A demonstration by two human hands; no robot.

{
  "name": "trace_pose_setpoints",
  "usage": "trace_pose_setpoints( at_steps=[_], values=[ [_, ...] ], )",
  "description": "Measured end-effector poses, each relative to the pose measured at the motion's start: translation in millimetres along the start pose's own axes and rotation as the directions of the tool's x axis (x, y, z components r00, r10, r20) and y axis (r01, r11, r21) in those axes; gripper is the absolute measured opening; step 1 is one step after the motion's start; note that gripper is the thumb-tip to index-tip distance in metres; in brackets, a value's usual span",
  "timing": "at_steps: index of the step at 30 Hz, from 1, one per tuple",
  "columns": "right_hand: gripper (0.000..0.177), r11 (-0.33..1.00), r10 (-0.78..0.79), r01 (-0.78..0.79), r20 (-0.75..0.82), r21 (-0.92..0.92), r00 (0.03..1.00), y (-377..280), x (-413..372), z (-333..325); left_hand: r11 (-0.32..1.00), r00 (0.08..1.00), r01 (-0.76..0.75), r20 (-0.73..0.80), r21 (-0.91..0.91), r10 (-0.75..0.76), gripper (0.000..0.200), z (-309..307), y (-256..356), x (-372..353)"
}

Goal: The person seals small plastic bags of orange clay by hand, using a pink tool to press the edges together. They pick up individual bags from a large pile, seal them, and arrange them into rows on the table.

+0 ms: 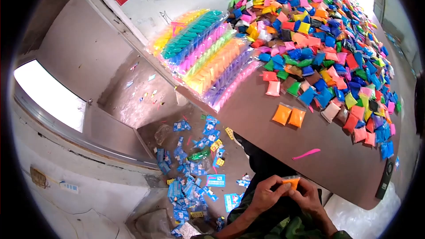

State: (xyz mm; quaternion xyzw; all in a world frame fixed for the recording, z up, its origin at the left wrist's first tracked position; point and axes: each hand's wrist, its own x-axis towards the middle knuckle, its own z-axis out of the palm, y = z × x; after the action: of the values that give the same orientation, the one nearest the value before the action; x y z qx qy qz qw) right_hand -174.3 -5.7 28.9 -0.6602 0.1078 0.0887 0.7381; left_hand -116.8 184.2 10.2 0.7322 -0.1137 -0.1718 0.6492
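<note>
Near the bottom of the head view, my left hand (268,193) and my right hand (308,194) pinch a small orange packet (291,182) between them, over my lap beside the table's edge. On the brown table (256,126), two more orange packets (289,115) lie side by side beyond my hands. Between them and my hands is a pink plastic knife-shaped tool (306,154). A large heap of small coloured packets (327,57) covers the far and right part of the table.
Long clear bags of coloured items (203,53) lie at the table's left edge. A black object (386,179) rests at the right corner. Blue and yellow wrappers (190,186) litter the floor at left. White plastic bags (361,217) sit below the table.
</note>
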Motion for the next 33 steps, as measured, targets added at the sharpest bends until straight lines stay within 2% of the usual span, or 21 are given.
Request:
trace_pose_setpoints(
  at_steps=[1,2,5,7,9,11,12,13,15,18,19,22,25,28,33],
  values=[
    [0.030,0.997,0.037,-0.037,0.006,0.072,0.999,2,-1,-1,1.000,1.000,-0.001,-0.013,0.020,0.001,0.023,0,0,-1],
    [0.030,0.998,0.001,-0.003,0.025,0.066,1.000,-1,1,0,0.999,0.999,-0.019,-0.047,0.039,0.021,0.022,1,2,-1],
    [0.030,0.999,-0.011,0.011,0.009,0.046,1.000,10,2,-2,0.993,0.997,0.068,-0.054,0.101,-0.063,0.023,3,-8,-4],
    [0.028,0.987,-0.096,0.097,0.010,-0.126,0.995,-1,2,-5,0.979,0.991,0.123,-0.033,-0.165,-0.130,0.026,4,-5,-3],
    [0.025,0.967,-0.164,0.162,0.004,-0.198,0.986,-8,1,-7,0.957,0.989,0.147,0.007,-0.250,-0.150,0.029,4,10,-2],
    [0.023,0.905,-0.285,0.294,0.075,-0.306,0.955,-2,5,-12,0.966,0.987,0.164,0.030,-0.200,-0.161,0.029,2,10,-1],
    [0.023,0.904,-0.275,0.291,0.096,-0.312,0.957,-5,5,-13,0.989,0.993,0.100,0.069,-0.111,-0.092,0.028,-3,2,1],
    [0.023,0.912,-0.257,0.278,0.108,-0.301,0.960,-3,4,-15,0.984,0.990,0.125,0.087,-0.126,-0.114,0.025,-4,2,0],
    [0.024,0.922,-0.243,0.273,0.139,-0.273,0.960,1,7,-16,1.000,0.997,0.021,0.077,-0.008,-0.020,0.022,-5,5,2],
    [0.031,0.947,-0.172,0.193,0.099,-0.258,0.980,-1,6,-14,0.993,0.994,-0.087,0.068,0.085,0.081,0.020,-5,4,2],
    [0.032,0.957,-0.154,0.170,0.083,-0.236,0.985,-1,6,-13,0.995,0.996,-0.077,0.041,0.056,0.074,0.020,-4,3,1],
    [0.036,1.000,-0.030,0.030,0.078,0.009,0.997,1,4,-11,0.999,0.999,-0.034,-0.015,-0.017,0.034,0.020,-3,3,-2],
    [0.033,0.996,-0.073,0.076,0.048,-0.051,0.996,6,3,-14,0.999,1.000,0.012,0.015,-0.040,-0.012,0.020,-2,8,1],
    [0.033,0.956,-0.163,0.190,0.130,-0.224,0.978,8,5,-21,0.999,0.998,0.031,0.063,-0.042,-0.028,0.018,-4,4,4],
    [0.033,0.942,-0.171,0.206,0.150,-0.266,0.974,1,6,-20,0.998,0.996,-0.061,0.065,-0.006,0.062,0.013,-5,1,7]
  ],
)
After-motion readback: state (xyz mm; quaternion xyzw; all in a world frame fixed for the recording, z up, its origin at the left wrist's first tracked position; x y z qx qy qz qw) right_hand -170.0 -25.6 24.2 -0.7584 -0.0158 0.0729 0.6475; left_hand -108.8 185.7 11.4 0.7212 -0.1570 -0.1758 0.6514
